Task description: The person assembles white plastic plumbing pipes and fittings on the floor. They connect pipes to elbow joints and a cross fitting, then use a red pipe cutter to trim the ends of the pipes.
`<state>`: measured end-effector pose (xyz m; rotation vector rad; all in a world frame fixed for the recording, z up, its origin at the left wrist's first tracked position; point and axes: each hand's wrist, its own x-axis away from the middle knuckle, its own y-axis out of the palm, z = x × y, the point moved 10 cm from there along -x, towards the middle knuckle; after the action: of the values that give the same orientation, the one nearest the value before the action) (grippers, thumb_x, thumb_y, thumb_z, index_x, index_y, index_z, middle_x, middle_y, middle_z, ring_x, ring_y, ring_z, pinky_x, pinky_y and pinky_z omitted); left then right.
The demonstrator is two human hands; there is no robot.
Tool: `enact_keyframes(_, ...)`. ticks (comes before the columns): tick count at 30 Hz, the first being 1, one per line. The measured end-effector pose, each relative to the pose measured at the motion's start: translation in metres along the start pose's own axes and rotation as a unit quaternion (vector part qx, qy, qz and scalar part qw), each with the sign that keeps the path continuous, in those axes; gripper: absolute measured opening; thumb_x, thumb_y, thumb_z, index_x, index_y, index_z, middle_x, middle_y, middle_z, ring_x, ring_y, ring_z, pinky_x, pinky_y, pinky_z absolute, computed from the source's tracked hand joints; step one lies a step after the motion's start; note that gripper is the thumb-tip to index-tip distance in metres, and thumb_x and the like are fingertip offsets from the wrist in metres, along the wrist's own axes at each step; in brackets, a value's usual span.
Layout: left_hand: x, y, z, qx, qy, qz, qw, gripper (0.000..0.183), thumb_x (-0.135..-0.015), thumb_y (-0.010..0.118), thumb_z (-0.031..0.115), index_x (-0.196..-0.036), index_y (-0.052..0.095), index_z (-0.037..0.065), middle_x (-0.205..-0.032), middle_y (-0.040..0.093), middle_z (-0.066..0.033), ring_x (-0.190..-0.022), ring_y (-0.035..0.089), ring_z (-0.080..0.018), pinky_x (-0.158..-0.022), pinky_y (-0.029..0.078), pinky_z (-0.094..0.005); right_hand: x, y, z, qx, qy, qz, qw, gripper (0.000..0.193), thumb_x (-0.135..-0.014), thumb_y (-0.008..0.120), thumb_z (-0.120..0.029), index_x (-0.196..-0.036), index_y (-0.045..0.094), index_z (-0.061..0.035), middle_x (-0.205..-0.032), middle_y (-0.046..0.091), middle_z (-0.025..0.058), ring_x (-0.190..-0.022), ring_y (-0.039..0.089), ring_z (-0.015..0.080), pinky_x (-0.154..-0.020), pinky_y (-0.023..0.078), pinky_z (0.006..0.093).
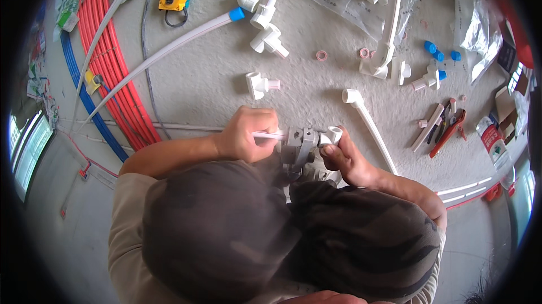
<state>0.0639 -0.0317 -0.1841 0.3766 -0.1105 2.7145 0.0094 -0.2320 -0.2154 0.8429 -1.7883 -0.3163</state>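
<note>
Head view: the left hand clenches a slim, smooth plastic pipe, while the right hand pinches a rounded white elbow fitting; both pieces sit at opposite sides of a blocky grey metal tool, above rough grey floor.

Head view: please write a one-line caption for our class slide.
Left hand gripping a white pipe, right hand holding a white fitting, either side of a grey metal tool.

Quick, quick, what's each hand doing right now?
Left hand: closed, holding a thin white pipe.
Right hand: closed, thumb and fingers gripping a white fitting.
</note>
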Motion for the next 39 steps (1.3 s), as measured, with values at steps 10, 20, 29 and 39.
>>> enact_keyframes(10, 0.004, 0.001, -0.011, 0.070, -0.065, -0.010, 0.995, 0.024, -0.077, 0.073, -0.006, -0.076, 0.051, 0.003, -0.075, 0.060, -0.0082, -0.060, 0.056, -0.0205, -0.057, 0.045, -0.0330, 0.003, -0.003, -0.001, 0.088, 0.010, 0.002, 0.996, 0.035, -0.113, 0.049, -0.022, -0.136, 0.033, -0.0015, -0.103, 0.050, 0.0032, -0.090, 0.047, 0.0094, -0.080, 0.046, 0.0290)
enact_keyframes(20, 0.002, -0.001, 0.000, 0.018, -0.003, -0.009, 1.000, 0.022, -0.074, 0.071, -0.007, -0.076, 0.052, 0.003, -0.075, 0.060, -0.0104, -0.059, 0.058, -0.0266, -0.055, 0.046, -0.0356, 0.000, 0.001, 0.000, 0.020, 0.015, -0.008, 1.000, 0.032, -0.113, 0.050, -0.023, -0.133, 0.033, -0.0040, -0.102, 0.050, 0.0022, -0.086, 0.046, 0.0075, -0.075, 0.046, 0.0284)
enact_keyframes(29, 0.002, -0.001, -0.003, 0.015, -0.013, 0.002, 1.000, 0.020, -0.077, 0.071, -0.005, -0.078, 0.053, 0.004, -0.074, 0.061, -0.0092, -0.059, 0.060, -0.0250, -0.055, 0.047, -0.0353, -0.003, -0.005, 0.002, 0.034, 0.019, -0.017, 0.999, 0.034, -0.114, 0.051, -0.024, -0.137, 0.035, -0.0059, -0.101, 0.048, -0.0004, -0.084, 0.042, 0.0073, -0.073, 0.043, 0.0268)
enact_keyframes(39, -0.005, -0.003, -0.009, 0.038, -0.044, -0.007, 0.998, 0.020, -0.082, 0.071, -0.005, -0.081, 0.052, 0.003, -0.076, 0.062, -0.0080, -0.062, 0.058, -0.0188, -0.058, 0.048, -0.0348, -0.011, -0.008, -0.012, 0.044, 0.017, -0.023, 0.999, 0.035, -0.114, 0.049, -0.030, -0.133, 0.034, -0.0053, -0.084, 0.043, -0.0044, -0.073, 0.038, 0.0067, -0.064, 0.040, 0.0260)
